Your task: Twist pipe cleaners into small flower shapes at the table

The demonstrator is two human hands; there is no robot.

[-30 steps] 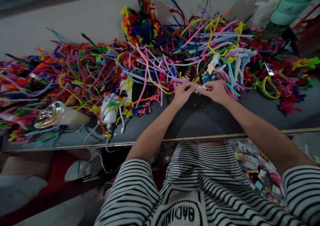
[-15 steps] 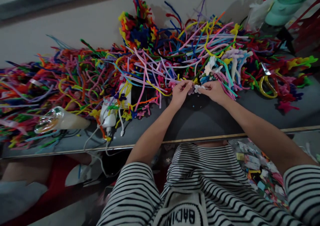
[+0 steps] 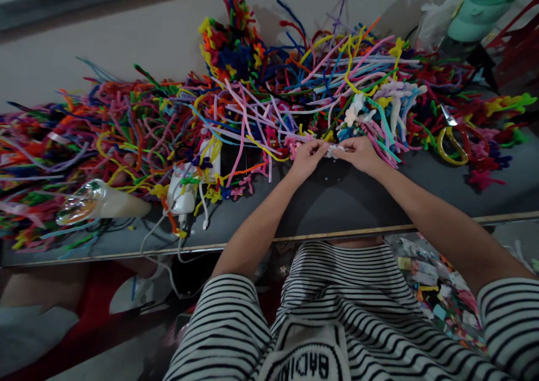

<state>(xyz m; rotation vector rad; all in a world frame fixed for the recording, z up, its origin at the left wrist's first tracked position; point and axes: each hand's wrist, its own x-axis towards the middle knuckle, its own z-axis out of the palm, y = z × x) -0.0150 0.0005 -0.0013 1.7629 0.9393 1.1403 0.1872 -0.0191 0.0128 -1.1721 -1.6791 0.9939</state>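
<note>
Between my hands is a small pale lilac-white pipe-cleaner shape (image 3: 334, 151), its loops partly covered by fingers. My left hand (image 3: 309, 157) pinches its left side with thumb and forefinger. On the other side my right hand (image 3: 359, 153) is closed on its right end. Both hands are just above the dark tabletop, at the front of a heap of coloured pipe cleaners (image 3: 256, 111). Close behind my right hand lie white and pale blue pipe-cleaner pieces (image 3: 356, 111).
Yellow-handled scissors (image 3: 452, 145) lie to the right. Leftward are a white power strip (image 3: 183, 193) with cables and a clear plastic cup (image 3: 103, 201) on its side. A mint-green container (image 3: 471, 18) stands at the back right. Another person's leg (image 3: 42, 285) shows at lower left.
My left hand has shifted slightly right, closer to my right hand. Less of the pale pipe-cleaner shape shows between the fingers.
</note>
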